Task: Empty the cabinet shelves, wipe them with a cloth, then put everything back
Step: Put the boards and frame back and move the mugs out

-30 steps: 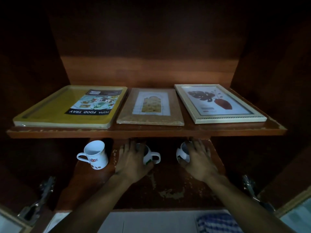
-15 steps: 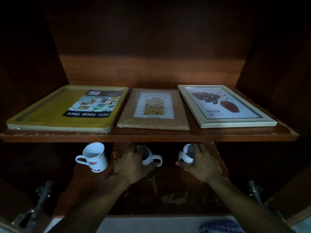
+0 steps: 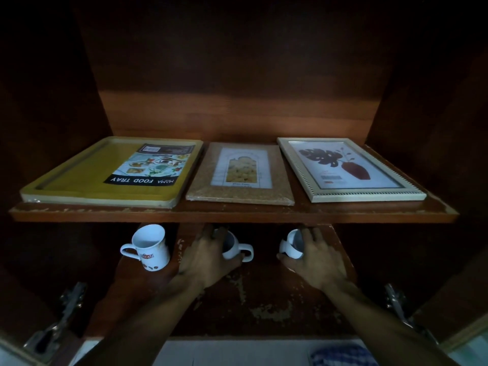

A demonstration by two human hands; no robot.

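On the lower shelf my left hand wraps around a white mug whose handle points right. My right hand grips a second white mug, tilted with its handle to the left. A third white mug with a printed logo stands free at the left. The upper shelf carries a yellow food tray, a cork picture frame and a silver picture frame, all lying flat.
Metal door hinges sit low at the left and right cabinet sides. A blue-and-white checked cloth lies on the pale floor below the cabinet. The lower shelf's surface is worn and flaking.
The camera has moved slightly closer and lower. Both hands stay on their mugs with little movement; the right mug looks a bit more tilted.
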